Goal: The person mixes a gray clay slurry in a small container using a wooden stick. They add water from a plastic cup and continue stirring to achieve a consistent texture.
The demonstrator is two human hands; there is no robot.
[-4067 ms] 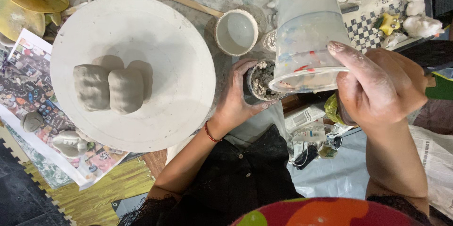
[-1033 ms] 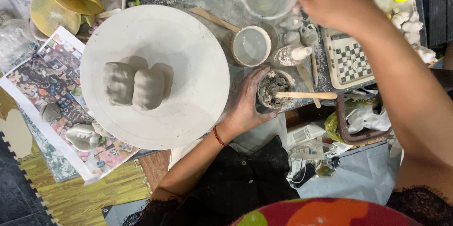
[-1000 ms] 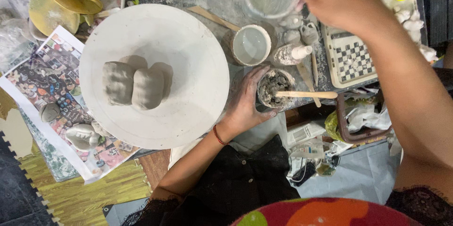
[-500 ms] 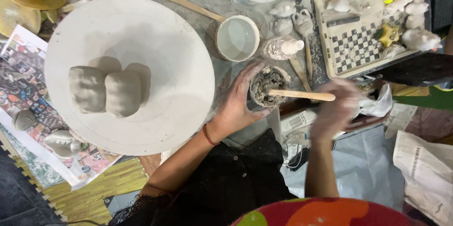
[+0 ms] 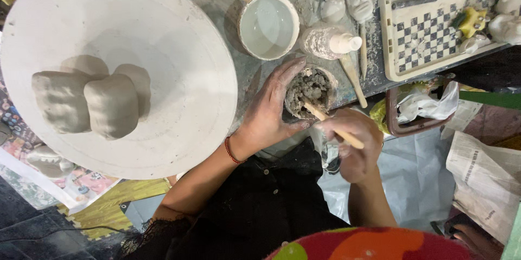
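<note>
My left hand (image 5: 271, 112) wraps around a small cup of lumpy grey clay (image 5: 310, 88) at the table's front edge. My right hand (image 5: 353, 143) grips a wooden stick (image 5: 331, 125) whose tip is pushed into the clay in the cup. Both hands are smeared with grey clay. To the left, two rounded grey clay blocks (image 5: 89, 100) stand side by side on a big white round board (image 5: 179, 59).
A white cup of cloudy water (image 5: 268, 25) and a small clay-smeared bottle (image 5: 328, 43) stand behind the cup. A checkered tray (image 5: 434, 32) with small white figures lies at the right. Newspaper (image 5: 485, 176) and plastic sheeting lie below the table edge.
My right hand came down from the far side of the table and took hold of the wooden stick that lay across the cup. The left hand stayed on the cup.
</note>
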